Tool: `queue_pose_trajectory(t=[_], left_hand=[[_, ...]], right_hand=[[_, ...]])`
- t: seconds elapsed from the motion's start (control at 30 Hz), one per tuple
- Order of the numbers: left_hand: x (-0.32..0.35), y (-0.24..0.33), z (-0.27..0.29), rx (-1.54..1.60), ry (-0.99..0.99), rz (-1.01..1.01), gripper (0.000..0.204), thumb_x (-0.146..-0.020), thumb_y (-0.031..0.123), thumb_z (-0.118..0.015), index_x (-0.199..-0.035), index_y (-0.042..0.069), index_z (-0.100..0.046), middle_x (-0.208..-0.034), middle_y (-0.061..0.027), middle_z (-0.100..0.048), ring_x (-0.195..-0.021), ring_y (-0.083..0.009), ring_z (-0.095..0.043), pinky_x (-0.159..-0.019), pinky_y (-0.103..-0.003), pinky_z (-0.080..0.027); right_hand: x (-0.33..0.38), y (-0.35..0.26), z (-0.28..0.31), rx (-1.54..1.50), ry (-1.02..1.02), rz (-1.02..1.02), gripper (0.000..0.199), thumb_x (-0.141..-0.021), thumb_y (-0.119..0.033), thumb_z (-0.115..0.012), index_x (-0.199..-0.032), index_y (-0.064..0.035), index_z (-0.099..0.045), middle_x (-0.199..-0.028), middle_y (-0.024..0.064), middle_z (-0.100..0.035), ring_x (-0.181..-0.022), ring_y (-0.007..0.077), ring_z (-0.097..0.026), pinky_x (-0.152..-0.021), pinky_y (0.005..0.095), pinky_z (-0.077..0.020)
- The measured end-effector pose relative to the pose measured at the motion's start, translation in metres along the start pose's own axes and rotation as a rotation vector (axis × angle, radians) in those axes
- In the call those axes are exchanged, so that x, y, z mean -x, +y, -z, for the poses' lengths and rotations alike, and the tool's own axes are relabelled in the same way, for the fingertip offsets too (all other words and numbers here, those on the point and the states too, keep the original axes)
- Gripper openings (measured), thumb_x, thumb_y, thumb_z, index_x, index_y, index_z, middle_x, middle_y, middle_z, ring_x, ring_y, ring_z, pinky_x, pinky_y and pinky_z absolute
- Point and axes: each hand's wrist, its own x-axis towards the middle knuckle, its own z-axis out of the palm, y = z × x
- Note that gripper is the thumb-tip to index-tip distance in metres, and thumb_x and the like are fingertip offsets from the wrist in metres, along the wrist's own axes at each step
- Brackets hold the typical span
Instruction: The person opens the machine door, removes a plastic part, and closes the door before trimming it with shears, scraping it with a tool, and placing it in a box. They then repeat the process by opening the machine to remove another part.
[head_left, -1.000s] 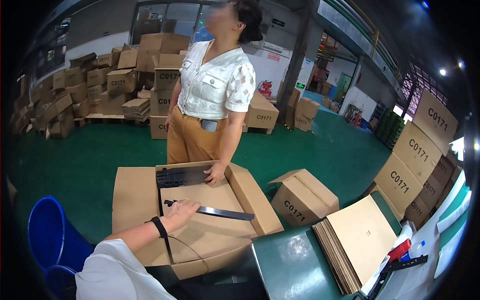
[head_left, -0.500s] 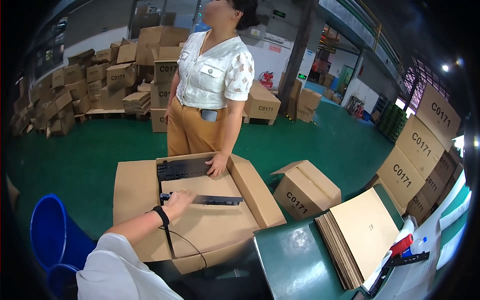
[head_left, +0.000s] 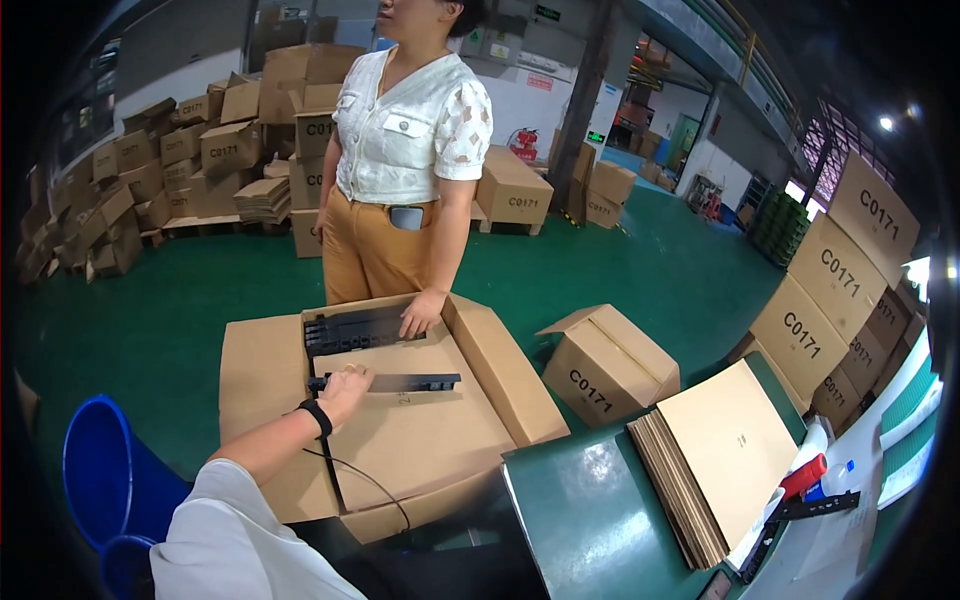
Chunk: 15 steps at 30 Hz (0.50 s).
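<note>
My left hand (head_left: 347, 394) is closed around the left part of a long, narrow black plastic bar (head_left: 425, 382). It holds the bar crosswise over a flat cardboard sheet (head_left: 430, 440) inside an open carton (head_left: 500, 365). Whether the bar touches the sheet, I cannot tell. A black band with a thin cord circles my left wrist. More black plastic bars (head_left: 350, 330) lie side by side along the carton's far end. A co-worker's hand (head_left: 422, 314) rests at the right end of those bars. My right hand is out of view.
A co-worker (head_left: 400, 150) stands behind the carton. To its right are a closed carton (head_left: 610, 365) and a green-topped table (head_left: 590, 510) with stacked cardboard sheets (head_left: 720, 450). A blue bin (head_left: 100, 470) stands at left. Tall carton stacks (head_left: 810, 320) rise at right.
My left hand and the bar have shifted slightly toward the carton's far end, closer to the other bars. The whole view has also shifted a little.
</note>
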Motion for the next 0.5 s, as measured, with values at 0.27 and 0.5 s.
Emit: queue_pose_trajectory(t=[0.27, 0.5], left_hand=[[-0.022, -0.014, -0.026, -0.06, 0.01, -0.038, 0.029, -0.072, 0.001, -0.06, -0.101, 0.003, -0.057, -0.099, -0.0158, -0.061, -0.095, -0.0311, -0.063, -0.07, -0.037, -0.056], [-0.038, -0.037, -0.05, -0.163, 0.097, 0.124, 0.021, -0.075, 0.002, -0.063, -0.095, 0.002, -0.06, -0.093, -0.0142, -0.061, -0.091, -0.029, -0.064, -0.067, -0.035, -0.058]], right_hand=[[-0.003, -0.007, -0.001, 0.059, -0.025, 0.084, 0.033, -0.095, -0.006, -0.056, -0.126, 0.0026, -0.05, -0.113, 0.0144, -0.053, -0.081, 0.0202, -0.061, -0.073, 0.0299, -0.0498], [-0.008, -0.001, -0.004, 0.182, -0.019, 0.203, 0.032, -0.093, -0.007, -0.057, -0.124, 0.0014, -0.054, -0.113, 0.0167, -0.053, -0.081, 0.0229, -0.062, -0.073, 0.0319, -0.0508]])
